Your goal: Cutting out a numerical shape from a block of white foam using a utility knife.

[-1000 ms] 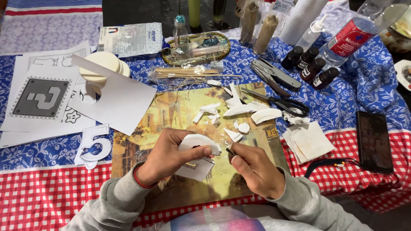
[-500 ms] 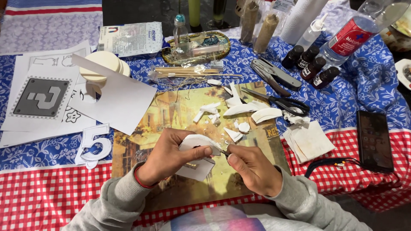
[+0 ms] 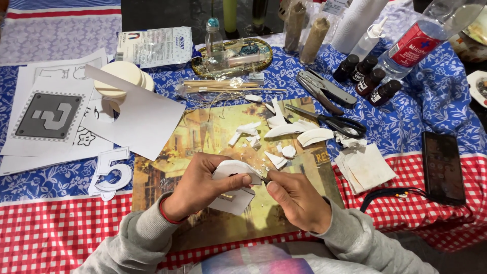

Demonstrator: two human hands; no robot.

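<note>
Your left hand (image 3: 200, 183) closed its grip around a white foam piece (image 3: 234, 172), thumb on top and fingers beneath, holding it just above the picture board (image 3: 203, 132) near the front edge of the counter (image 3: 56, 238). Your right hand (image 3: 299, 200) was closed on a small blade (image 3: 265, 178) (only a sliver showed past the thumb), its tip touching the piece's right edge. A second white sheet hung just under the piece; I could not tell whether it was joined to it.

Judging by how things lay, you were partway through the trimming. A scatter of white offcuts (image 3: 291, 132) rested toward the back of the board, so a good deal had already come off. The piece in your left hand showed one rounded upper edge, while the edge under the blade looked unfinished. The scissors (image 3: 335, 121) lay idle beside the offcuts, and a cut-out white numeral (image 3: 109, 175) sat near the counter's left edge.
</note>
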